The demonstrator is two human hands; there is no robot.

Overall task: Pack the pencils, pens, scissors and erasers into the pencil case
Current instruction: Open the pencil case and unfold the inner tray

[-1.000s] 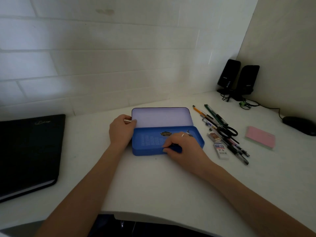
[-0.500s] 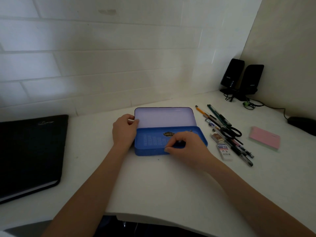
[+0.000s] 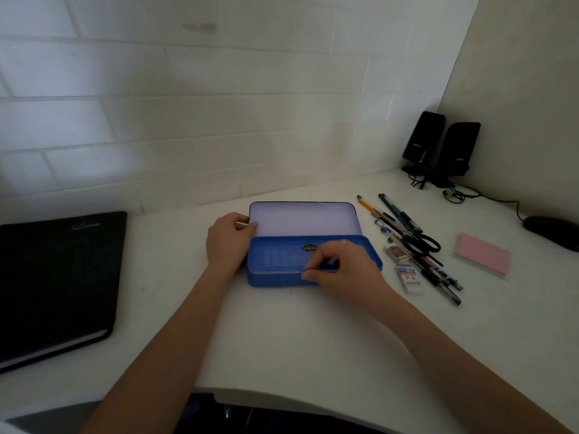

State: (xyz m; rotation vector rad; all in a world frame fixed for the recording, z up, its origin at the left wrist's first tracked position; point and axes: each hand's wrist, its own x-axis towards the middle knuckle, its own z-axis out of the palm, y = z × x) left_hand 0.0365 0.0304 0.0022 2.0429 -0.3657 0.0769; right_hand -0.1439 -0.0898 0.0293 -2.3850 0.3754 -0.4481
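Observation:
The blue pencil case [image 3: 282,258] lies at mid-desk with its pale lid [image 3: 307,217] raised at the back. My left hand [image 3: 227,242] grips the lid's left edge. My right hand [image 3: 341,270] has its fingers curled over the front rim of the blue part and pinches it. To the right of the case lie several pens and pencils [image 3: 394,217], black scissors [image 3: 421,242], a white eraser [image 3: 409,278] and a small brown eraser [image 3: 397,253]. None of these touch my hands.
A black folder [image 3: 53,277] lies at the left. A pink notepad [image 3: 482,256] sits right of the pens, a black mouse [image 3: 551,231] beyond it, and two black speakers [image 3: 438,145] with cables in the far corner. Tiled wall behind.
My right fingers have curled tighter at the case's front rim. My left hand stays on the lid's edge. The view has shifted slightly.

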